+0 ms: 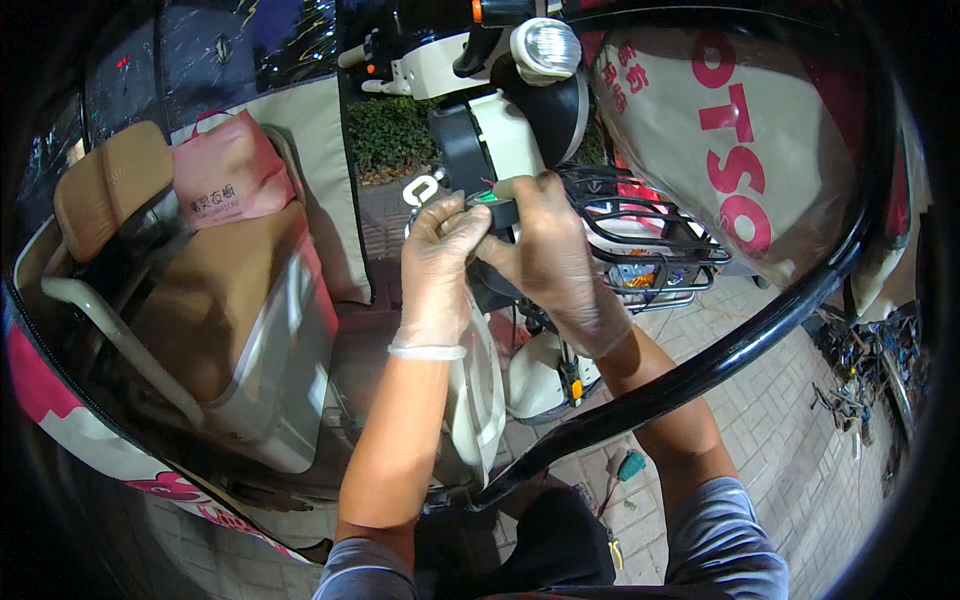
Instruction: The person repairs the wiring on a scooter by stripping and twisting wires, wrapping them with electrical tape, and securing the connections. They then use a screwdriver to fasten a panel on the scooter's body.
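Both my hands wear thin translucent gloves and meet in front of the handlebar column of an electric vehicle. Between them is a small black part (501, 214) with a green-lit spot and a thin reddish wire at its top. My left hand (444, 262) pinches its left end between thumb and fingertips. My right hand (551, 259) holds it from the right, fingers curled over the top. Just beyond are a white and black front housing (510, 135) and a round headlight (547, 46). A white hook (421, 190) stands left of my fingertips.
A curved black tube (697, 371) crosses over my right forearm. At left is a tan seat (202, 292) with a pink bag (232, 172). A black wire basket (645, 232) and a printed cover (720, 150) lie right. A green-handled tool (631, 465) rests on the paving.
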